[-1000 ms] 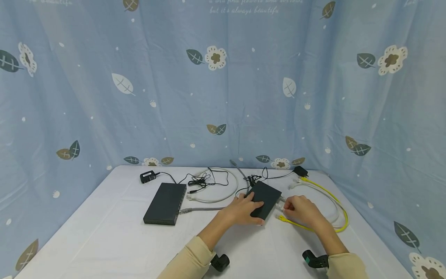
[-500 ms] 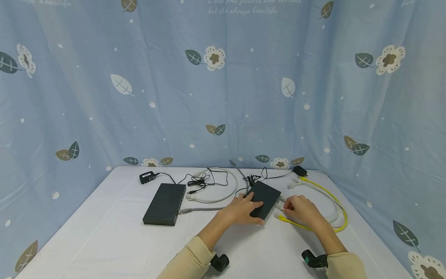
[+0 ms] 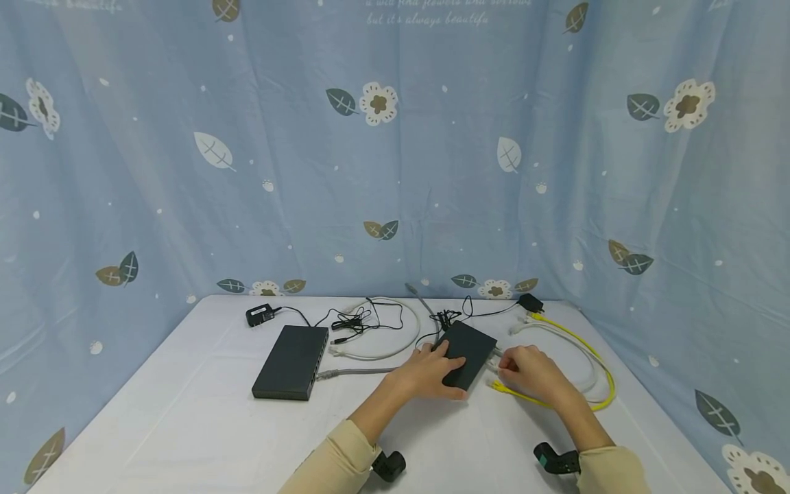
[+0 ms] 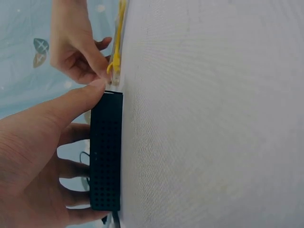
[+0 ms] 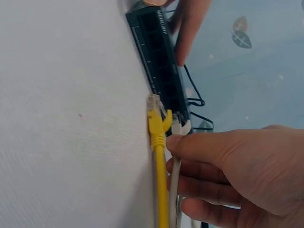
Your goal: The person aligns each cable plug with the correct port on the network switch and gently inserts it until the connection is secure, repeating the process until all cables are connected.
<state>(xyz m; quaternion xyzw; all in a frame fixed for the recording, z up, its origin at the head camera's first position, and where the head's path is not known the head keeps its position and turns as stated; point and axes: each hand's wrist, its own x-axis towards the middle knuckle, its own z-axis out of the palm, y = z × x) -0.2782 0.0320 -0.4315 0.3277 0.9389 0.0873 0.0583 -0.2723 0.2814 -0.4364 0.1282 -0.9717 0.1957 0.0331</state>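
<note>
My left hand [image 3: 435,374] rests on a small black network switch [image 3: 472,350], fingers spread across its top. In the left wrist view the thumb [image 4: 78,102] presses at the switch's corner, beside its vented side [image 4: 105,161]. My right hand [image 3: 533,370] pinches the plug end of a white network cable [image 5: 175,175] between thumb and fingers. That plug [image 5: 176,126] is right at the port row [image 5: 161,66] of the switch. Next to it lies the clear plug of a yellow network cable [image 5: 156,121], apart from the fingers.
A larger black switch [image 3: 291,362] lies to the left, with a grey cable plug [image 3: 328,374] near its ports. Behind are black power cords [image 3: 354,321], a looped white cable [image 3: 415,336] and two power adapters, one left [image 3: 260,315] and one right [image 3: 531,302]. A patterned curtain [image 3: 395,171] hangs behind.
</note>
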